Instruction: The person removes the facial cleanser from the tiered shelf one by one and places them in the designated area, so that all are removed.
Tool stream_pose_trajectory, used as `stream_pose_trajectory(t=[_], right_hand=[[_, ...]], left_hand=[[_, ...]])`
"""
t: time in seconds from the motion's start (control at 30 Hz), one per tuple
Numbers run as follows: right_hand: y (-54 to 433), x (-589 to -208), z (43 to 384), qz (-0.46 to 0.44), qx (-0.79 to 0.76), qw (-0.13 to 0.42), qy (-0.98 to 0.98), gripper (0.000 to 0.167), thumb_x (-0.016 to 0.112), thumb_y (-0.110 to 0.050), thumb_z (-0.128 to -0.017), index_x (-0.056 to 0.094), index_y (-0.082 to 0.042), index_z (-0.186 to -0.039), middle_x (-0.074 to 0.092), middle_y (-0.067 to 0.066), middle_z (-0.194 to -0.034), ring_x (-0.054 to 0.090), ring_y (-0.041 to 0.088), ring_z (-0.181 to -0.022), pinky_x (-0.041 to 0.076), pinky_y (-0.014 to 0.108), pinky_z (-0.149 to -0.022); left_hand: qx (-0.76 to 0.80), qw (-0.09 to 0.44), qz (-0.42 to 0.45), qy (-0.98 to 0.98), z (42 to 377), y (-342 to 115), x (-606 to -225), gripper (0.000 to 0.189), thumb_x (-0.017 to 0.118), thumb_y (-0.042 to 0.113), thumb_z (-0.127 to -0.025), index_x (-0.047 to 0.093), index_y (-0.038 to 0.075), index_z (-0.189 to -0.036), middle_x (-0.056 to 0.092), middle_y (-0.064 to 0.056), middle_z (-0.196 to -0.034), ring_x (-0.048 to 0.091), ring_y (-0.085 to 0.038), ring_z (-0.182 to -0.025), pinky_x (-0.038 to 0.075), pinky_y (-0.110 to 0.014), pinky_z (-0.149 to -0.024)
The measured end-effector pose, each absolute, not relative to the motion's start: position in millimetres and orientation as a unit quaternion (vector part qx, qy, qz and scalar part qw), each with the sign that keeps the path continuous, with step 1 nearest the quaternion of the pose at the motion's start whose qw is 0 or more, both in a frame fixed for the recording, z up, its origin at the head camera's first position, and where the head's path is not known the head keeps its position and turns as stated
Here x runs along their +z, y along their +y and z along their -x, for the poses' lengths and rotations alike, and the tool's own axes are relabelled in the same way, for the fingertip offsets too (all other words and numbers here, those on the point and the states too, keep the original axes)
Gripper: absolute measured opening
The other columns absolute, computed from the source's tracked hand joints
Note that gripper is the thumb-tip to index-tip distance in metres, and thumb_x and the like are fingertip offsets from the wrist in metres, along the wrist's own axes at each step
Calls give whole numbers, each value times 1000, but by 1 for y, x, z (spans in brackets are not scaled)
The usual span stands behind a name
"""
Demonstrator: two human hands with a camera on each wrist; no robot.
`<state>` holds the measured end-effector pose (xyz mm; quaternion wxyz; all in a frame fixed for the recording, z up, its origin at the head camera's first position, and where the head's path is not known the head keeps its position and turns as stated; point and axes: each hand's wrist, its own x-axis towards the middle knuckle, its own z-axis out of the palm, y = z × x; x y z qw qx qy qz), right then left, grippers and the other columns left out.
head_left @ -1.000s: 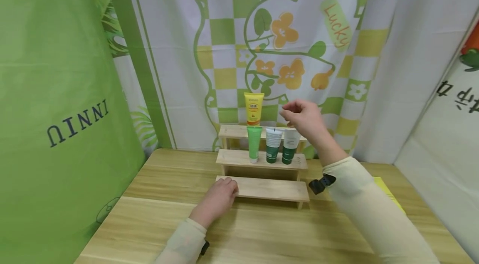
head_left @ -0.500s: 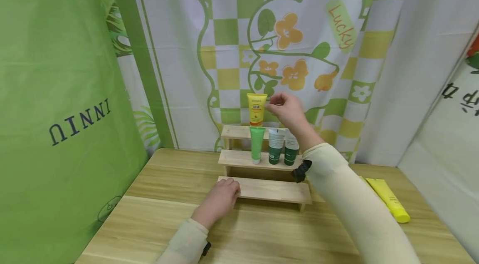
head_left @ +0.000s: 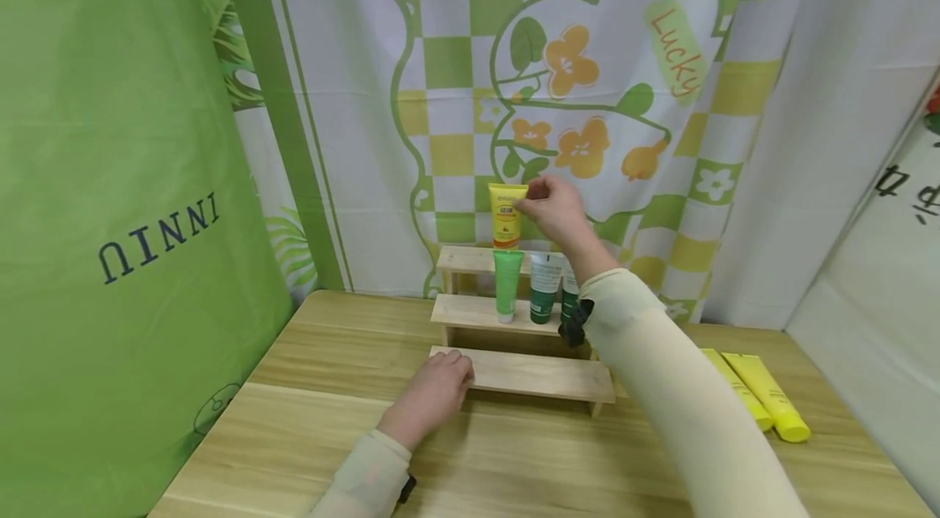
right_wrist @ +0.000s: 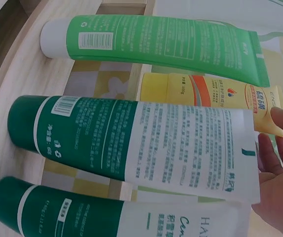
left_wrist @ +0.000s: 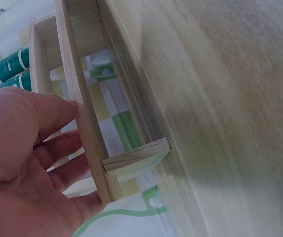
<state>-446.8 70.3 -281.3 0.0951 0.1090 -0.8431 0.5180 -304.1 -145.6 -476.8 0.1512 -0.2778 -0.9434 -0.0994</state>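
On the top step of a three-step wooden display stand point(head_left: 529, 371) stands a yellow squeeze tube point(head_left: 504, 224), cap down. My right hand point(head_left: 558, 212) pinches its upper right edge between thumb and fingers; in the right wrist view the yellow tube point(right_wrist: 181, 89) is partly hidden behind others. My left hand point(head_left: 432, 387) grips the left end of the lowest step; the left wrist view has the thumb and fingers point(left_wrist: 70, 173) around the board's edge. The middle step carries a light green tube point(head_left: 507, 281) and two white-and-dark-green tubes point(head_left: 544, 289), one partly covered by my right wrist.
Two more yellow tubes point(head_left: 767, 396) lie side by side on the wooden table point(head_left: 294, 436), right of the stand. A patterned curtain point(head_left: 448, 61) hangs close behind, and a green cloth point(head_left: 132, 175) closes off the left side.
My right hand has moved left and slightly down from above the white-and-green tubes to the standing yellow tube, and now pinches it. The left hand has stayed on the lowest step.
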Motion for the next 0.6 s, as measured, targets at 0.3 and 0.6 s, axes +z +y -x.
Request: stream_pose_trajectory(t=[0.3,0.6], right_hand=[[69,-283,446,-109,542,97,-828,34,69,-15,-92,55,-2,-119,57,14,-112,59,28,-98,53,45,-86],[78,-273,440,-131,534,105,-829,30,68,-15,-92,55,-3,-117,57,13,-111,59,27,-98,53,44,-85]], left_hand=[[-105,146,283,-942,304,-144,-476,12,70,9,-90,60,14,-88,53,5,-85,52,-15,-79,47,-29,-77],[-102,134,273,-947,304,-146,-476,11,68,9,-91,59,15,-90,52,6,-86,51,-14,-81,47,-29,-77]])
